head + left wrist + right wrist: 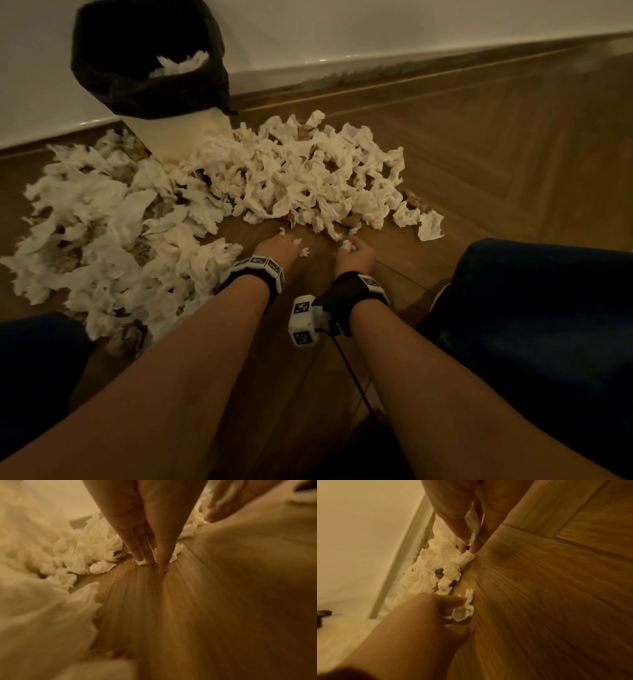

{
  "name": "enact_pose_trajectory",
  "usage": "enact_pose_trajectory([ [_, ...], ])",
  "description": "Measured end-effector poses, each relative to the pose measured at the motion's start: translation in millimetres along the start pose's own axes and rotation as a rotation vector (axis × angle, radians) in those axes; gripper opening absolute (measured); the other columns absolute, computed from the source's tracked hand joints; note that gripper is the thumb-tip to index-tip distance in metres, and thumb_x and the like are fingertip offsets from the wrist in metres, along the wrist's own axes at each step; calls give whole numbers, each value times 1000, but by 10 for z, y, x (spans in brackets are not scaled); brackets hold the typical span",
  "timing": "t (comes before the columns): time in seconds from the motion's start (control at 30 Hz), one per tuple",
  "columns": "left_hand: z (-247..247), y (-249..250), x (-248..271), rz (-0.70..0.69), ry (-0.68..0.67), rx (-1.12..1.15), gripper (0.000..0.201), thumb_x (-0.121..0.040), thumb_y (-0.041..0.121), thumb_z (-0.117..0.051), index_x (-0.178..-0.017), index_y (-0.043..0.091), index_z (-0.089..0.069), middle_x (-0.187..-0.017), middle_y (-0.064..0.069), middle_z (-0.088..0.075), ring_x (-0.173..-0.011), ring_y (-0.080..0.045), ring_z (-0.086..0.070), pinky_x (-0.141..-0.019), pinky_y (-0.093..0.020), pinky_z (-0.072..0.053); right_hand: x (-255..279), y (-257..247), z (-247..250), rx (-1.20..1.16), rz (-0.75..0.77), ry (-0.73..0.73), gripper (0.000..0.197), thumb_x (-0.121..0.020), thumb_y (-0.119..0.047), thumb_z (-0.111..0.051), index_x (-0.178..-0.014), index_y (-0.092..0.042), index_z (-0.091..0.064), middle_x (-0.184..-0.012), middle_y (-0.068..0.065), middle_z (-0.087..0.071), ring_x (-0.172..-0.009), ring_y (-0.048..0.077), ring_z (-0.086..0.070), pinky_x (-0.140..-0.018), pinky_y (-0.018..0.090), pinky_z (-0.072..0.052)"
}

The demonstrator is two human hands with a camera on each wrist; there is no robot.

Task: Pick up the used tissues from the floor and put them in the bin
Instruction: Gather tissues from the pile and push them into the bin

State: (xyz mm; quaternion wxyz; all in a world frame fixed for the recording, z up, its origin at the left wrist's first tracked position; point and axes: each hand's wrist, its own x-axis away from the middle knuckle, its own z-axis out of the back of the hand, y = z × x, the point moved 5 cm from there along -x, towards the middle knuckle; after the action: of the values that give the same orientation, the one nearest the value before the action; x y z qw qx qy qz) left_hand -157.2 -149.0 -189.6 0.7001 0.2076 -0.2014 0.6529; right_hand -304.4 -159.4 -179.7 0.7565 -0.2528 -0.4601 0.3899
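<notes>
Both arms reach down to the bare strip of wooden floor (pixel 479 164) at the near edge of the tissue heap (pixel 308 178), where only small torn bits lie. That seems the reason for the fingertip work: these scraps are too small to scoop.

The left hand (pixel 279 248) lies low over the floor with its fingers (pixel 137 543) held straight and close together, tips pressing on a small white scrap (pixel 142 562) against the boards. I judge it is pinning or raking the scrap toward itself; nothing is curled round it yet. Two more bits (pixel 303 251) lie just to its right, between the two hands.

The right hand (pixel 354 255) is curled, and the right wrist view shows thumb and fingers pinching a twisted tissue piece (pixel 471 523) that runs up into the palm. Its fingertips touch another crumpled wad (pixel 468 557) at the heap's edge, so it looks to be gathering a second piece without dropping the first.

The mass of tissues spreads beyond both hands and far out to the left. The bin (pixel 178 133), lined with a black bag (pixel 102 68), stands beyond the heap, ahead and left of the left hand, against the white wall (pixel 376 27); a few tissues (pixel 181 65) already show inside it. Most of the job plainly remains.
</notes>
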Motion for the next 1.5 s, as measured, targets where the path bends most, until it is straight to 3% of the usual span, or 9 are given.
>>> enact_pose_trajectory([
  [0.17, -24, 41, -2, -44, -120, -225, 32, -95, 10, -43, -125, 6, -53, -127, -15, -52, -117, -31, -52, -89, -40, -46, 8, 11, -44, 108, 35, -18, 45, -91, -6, -52, -136, -6, -47, -145, 10, -34, -128, 23, -41, -104, 23, -31],
  [0.37, 9, -31, -5, -24, -8, -373, 14, -88, 21, -53, -98, 22, -62, -106, 0, -64, -114, -23, -48, -103, -44, -24, 52, 24, -103, -2, 39, -14, 32, -93, -9, -49, -122, -13, -61, -123, 11, -60, -109, 26, -58, -92, 31, -48],
  [0.6, 130, -202, -8, 14, -28, 51, 35, -92, 28, -52, -124, 16, -49, -127, -13, -38, -115, -36, -47, -93, -40, -43, 22, -246, -190, -135, 25, -127, 30, -88, -23, -59, -117, -17, -60, -107, 5, -63, -99, 23, -60, -84, 34, -52],
  [0.77, 541, -424, 7, 85, 131, 257, 41, -89, 8, -51, -129, 19, -52, -128, -16, -51, -112, -32, -54, -95, -35, -42, 39, -568, -279, -295, 97, -187, 20, -87, -10, -61, -102, -21, -55, -89, 3, -56, -80, 20, -61, -78, 37, -56],
  [0.9, 929, -626, 109, 161, 397, 440, 42, -89, -1, -46, -127, 13, -56, -127, -18, -55, -115, -32, -52, -95, -33, -41, 88, -888, -366, -428, 139, -262, 21, -89, -2, -57, -99, -20, -55, -80, 4, -57, -64, 17, -63, -67, 33, -58],
  [1.07, 1308, -864, 333, 187, 626, 629, 41, -92, 11, -44, -133, 6, -47, -136, -15, -43, -123, -28, -45, -102, -31, -34, 205, -1393, -503, -422, 291, -308, 19, -88, -2, -58, -91, -21, -61, -84, 10, -62, -66, 18, -65, -66, 27, -57],
  [1.23, 1671, -1318, 611, 244, 804, 623, 37, -95, 11, -43, -131, 6, -50, -134, -16, -48, -121, -30, -46, -100, -30, -32, 403, -1888, -763, -349, 419, -375, 20, -86, -3, -61, -102, -14, -66, -92, 17, -65, -90, 30, -66, -83, 37, -56],
  [1.4, 2037, -1865, 939, 317, 945, 619, 28, -96, 19, -45, -116, 7, -61, -110, -17, -65, -102, -32, -59, -84, -33, -44, 662, -2518, -1052, -348, 562, -433, 19, -87, -5, -61, -106, -9, -64, -92, 14, -64, -76, 19, -65, -69, 23, -55],
  [1.5, 2224, -2144, 1055, 354, 981, 542, 27, -94, 23, -52, -112, 9, -65, -115, -16, -57, -102, -30, -56, -85, -32, -41, 750, -2860, -1226, -339, 609, -404, 14, -86, -9, -63, -100, -14, -61, -86, 9, -64, -66, 15, -62, -59, 22, -55],
])
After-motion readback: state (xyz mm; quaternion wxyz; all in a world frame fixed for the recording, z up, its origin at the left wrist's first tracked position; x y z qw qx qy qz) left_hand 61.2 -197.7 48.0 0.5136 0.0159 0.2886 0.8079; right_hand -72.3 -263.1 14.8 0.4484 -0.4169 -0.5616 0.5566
